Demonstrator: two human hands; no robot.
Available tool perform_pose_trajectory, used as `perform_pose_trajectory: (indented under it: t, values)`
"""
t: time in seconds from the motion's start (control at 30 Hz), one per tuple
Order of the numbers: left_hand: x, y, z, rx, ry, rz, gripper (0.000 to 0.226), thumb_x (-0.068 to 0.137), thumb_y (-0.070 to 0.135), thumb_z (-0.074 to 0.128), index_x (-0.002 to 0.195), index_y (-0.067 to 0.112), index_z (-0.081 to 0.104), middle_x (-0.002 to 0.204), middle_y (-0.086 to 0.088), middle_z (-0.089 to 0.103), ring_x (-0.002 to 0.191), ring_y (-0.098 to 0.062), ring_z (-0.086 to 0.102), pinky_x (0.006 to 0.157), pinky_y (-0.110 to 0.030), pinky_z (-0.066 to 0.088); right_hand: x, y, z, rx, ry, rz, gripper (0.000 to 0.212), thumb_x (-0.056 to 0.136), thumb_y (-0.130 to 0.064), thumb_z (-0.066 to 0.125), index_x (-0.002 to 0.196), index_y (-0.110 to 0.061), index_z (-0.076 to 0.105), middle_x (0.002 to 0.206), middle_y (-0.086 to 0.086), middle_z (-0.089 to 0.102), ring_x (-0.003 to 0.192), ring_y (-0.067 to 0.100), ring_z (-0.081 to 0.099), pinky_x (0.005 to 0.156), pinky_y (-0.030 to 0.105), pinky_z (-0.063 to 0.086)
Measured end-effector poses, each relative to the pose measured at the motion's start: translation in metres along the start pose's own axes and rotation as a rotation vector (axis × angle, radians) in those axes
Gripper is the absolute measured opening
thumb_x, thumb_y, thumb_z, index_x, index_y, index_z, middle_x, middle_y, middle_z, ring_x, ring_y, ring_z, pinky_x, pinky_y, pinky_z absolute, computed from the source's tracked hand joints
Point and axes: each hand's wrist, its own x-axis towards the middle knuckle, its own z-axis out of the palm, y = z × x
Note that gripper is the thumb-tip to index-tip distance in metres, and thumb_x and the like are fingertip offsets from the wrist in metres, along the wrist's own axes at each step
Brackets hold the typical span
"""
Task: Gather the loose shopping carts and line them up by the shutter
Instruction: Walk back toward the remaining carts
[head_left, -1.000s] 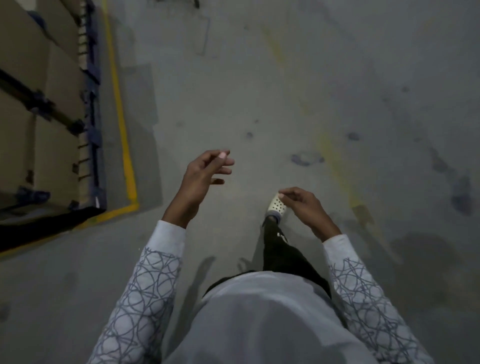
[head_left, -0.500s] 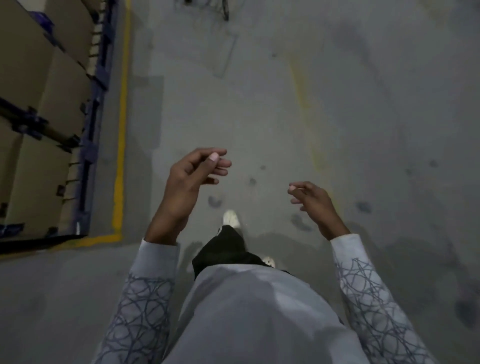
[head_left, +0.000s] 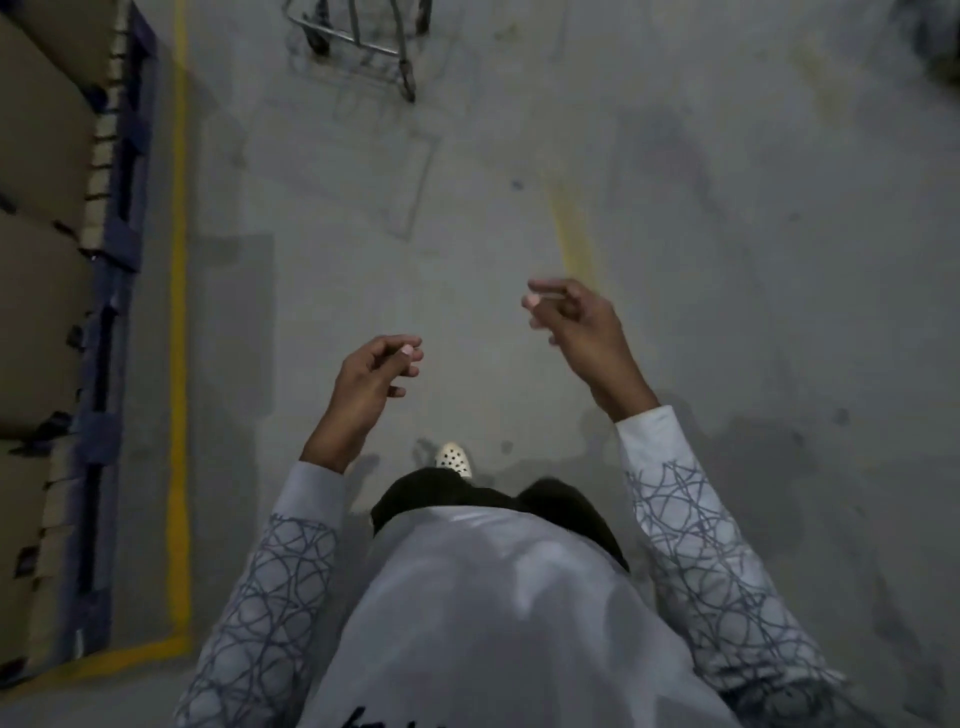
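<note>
The lower frame and wheels of a metal shopping cart (head_left: 363, 44) show at the top edge of the head view, straight ahead on the concrete floor; its basket is cut off. My left hand (head_left: 366, 387) hangs in front of my waist with loosely curled fingers and holds nothing. My right hand (head_left: 582, 325) is raised a little higher, fingers also loosely curled and empty. Both hands are well short of the cart. No shutter is in view.
Stacked cardboard boxes (head_left: 36, 218) on a blue pallet (head_left: 127, 208) line the left side, bordered by a yellow floor line (head_left: 179, 312). A faded yellow mark (head_left: 574, 234) crosses the grey floor ahead. My white shoe (head_left: 453, 458) steps forward.
I have walked forward: the cart's base has come further into view at the top and the boxes slid back. My right hand rose; my left hand lowered slightly.
</note>
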Motion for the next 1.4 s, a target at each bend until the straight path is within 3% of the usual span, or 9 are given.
perform_pose_trajectory:
  t: [0.23,0.53,0.73,0.9,1.07,1.2,1.4]
  values:
    - [0.153,0.104,0.0,0.062,-0.114,0.075,0.02,0.101,0.019,0.057,0.116,0.015,0.069,0.111,-0.008,0.072,0.094,-0.016,0.067,0.079,-0.036,0.049,0.132,-0.123,-0.016,0.051,0.093,-0.284,0.025,0.097,-0.032,0.068,0.12,-0.025,0.068,0.111,-0.004,0.076,0.107,0.012,0.07,0.092,0.034,0.055]
    - [0.335,0.157,0.033,0.048,-0.065,-0.025,0.019,0.1,0.017,0.058,0.114,0.015,0.07,0.109,-0.006,0.074,0.094,-0.018,0.067,0.08,-0.039,0.049,0.356,-0.129,-0.024,0.064,0.048,-0.193,0.024,0.096,-0.029,0.07,0.118,-0.022,0.07,0.106,-0.004,0.076,0.103,0.012,0.07,0.088,0.034,0.053]
    - [0.451,0.233,0.034,0.03,0.036,-0.005,0.022,0.102,0.015,0.055,0.119,0.009,0.068,0.109,-0.008,0.074,0.092,-0.018,0.067,0.078,-0.037,0.049,0.493,-0.237,-0.039,0.121,-0.009,-0.314,0.027,0.096,-0.033,0.069,0.12,-0.021,0.068,0.11,-0.001,0.076,0.103,0.015,0.07,0.084,0.031,0.052]
    - [0.531,0.276,0.026,-0.041,0.114,-0.012,0.022,0.102,0.017,0.056,0.118,0.011,0.068,0.108,-0.006,0.074,0.101,-0.031,0.068,0.079,-0.038,0.052,0.584,-0.304,-0.041,0.15,-0.087,-0.39,0.024,0.098,-0.033,0.067,0.12,-0.025,0.067,0.114,-0.003,0.074,0.107,0.016,0.069,0.087,0.033,0.056]
    - [0.634,0.318,0.017,-0.069,0.135,-0.012,0.02,0.1,0.017,0.058,0.116,0.014,0.07,0.106,-0.003,0.075,0.104,-0.03,0.068,0.078,-0.035,0.054,0.714,-0.283,-0.014,0.134,-0.092,-0.257,0.019,0.095,-0.029,0.069,0.114,-0.025,0.069,0.109,0.001,0.076,0.102,0.018,0.07,0.083,0.029,0.051]
    - [0.727,0.373,-0.006,-0.045,0.154,0.121,0.021,0.101,0.016,0.056,0.118,0.012,0.068,0.107,-0.004,0.075,0.101,-0.028,0.068,0.085,-0.046,0.052,0.828,-0.257,0.014,0.09,-0.08,-0.094,0.015,0.095,-0.026,0.071,0.11,-0.028,0.07,0.1,0.0,0.078,0.088,0.01,0.071,0.074,0.021,0.049]
    - [0.865,0.509,-0.041,-0.021,0.127,0.35,0.023,0.1,0.015,0.056,0.12,0.008,0.066,0.11,-0.008,0.073,0.099,-0.024,0.066,0.084,-0.044,0.05,0.981,-0.276,0.036,0.057,-0.003,0.022,0.016,0.095,-0.027,0.07,0.111,-0.025,0.071,0.096,0.002,0.076,0.084,0.01,0.072,0.069,0.017,0.047]
